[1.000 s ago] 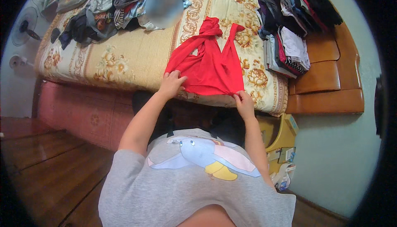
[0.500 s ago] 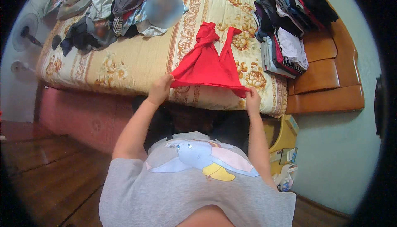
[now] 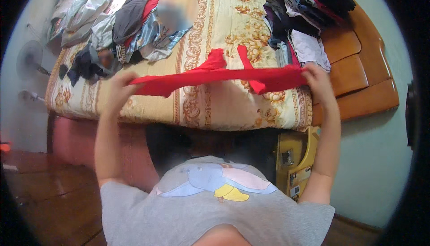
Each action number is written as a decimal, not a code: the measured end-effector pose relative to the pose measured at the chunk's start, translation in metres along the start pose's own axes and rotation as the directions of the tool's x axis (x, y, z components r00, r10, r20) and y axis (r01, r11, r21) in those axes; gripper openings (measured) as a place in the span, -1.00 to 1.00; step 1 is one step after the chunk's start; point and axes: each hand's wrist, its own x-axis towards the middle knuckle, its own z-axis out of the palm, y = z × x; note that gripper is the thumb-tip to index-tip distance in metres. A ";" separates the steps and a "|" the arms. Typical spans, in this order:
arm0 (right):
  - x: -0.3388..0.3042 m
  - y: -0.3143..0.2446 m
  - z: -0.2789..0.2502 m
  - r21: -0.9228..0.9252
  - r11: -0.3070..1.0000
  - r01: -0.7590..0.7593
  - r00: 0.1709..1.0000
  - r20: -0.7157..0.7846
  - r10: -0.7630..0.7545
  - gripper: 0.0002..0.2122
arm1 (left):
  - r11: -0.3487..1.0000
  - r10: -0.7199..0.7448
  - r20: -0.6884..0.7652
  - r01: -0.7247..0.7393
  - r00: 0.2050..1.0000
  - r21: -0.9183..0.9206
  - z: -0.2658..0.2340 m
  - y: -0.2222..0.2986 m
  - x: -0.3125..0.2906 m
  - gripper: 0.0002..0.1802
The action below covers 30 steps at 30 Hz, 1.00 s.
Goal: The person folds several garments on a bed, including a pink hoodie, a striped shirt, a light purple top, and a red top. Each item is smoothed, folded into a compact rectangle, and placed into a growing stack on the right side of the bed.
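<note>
A red stretchy garment [image 3: 206,76] is pulled wide between my hands, just above the near part of the bed. Its near edge makes a taut band. Two narrower parts trail away from me over the flowered bedspread [image 3: 242,107]; whether they are legs or sleeves I cannot tell. My left hand [image 3: 120,84], a little blurred, is closed on the left end of the band. At the opposite end, my right hand [image 3: 317,79] grips the cloth near the folded clothes.
A loose heap of clothes [image 3: 130,17] covers the bed's far left. Folded stacks of clothes [image 3: 309,46] lie at the right, against the brown headboard [image 3: 345,75]. A yellow bedside unit [image 3: 286,145] stands below on the right, and a fan [image 3: 31,58] at the left.
My hands have moved far apart and farther up the view, stretching the garment's near edge into a long band. The cloth has lifted and its trailing parts have shifted.
</note>
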 end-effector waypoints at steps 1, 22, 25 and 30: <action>-0.001 -0.007 -0.015 0.409 0.905 -0.120 0.988 -0.037 0.148 -0.90 | 0.995 0.067 -0.015 -0.068 0.998 -0.077 -0.017 0.020 0.001 -0.90; 0.222 0.094 -0.076 -0.721 0.642 -0.261 0.791 -0.541 -0.286 -0.82 | 0.912 0.409 -0.594 -0.285 0.693 0.295 -0.065 0.063 0.342 -0.69; 0.223 0.066 -0.088 -0.683 0.697 -0.218 0.796 -0.538 -0.278 -0.82 | 0.941 0.308 -0.507 -0.337 0.805 0.037 -0.079 0.074 0.332 -0.68; 0.200 0.068 -0.034 -0.347 0.936 0.056 0.820 -0.518 -0.241 -0.82 | 0.959 0.184 -0.373 -0.250 0.909 -0.135 -0.034 0.023 0.295 -0.66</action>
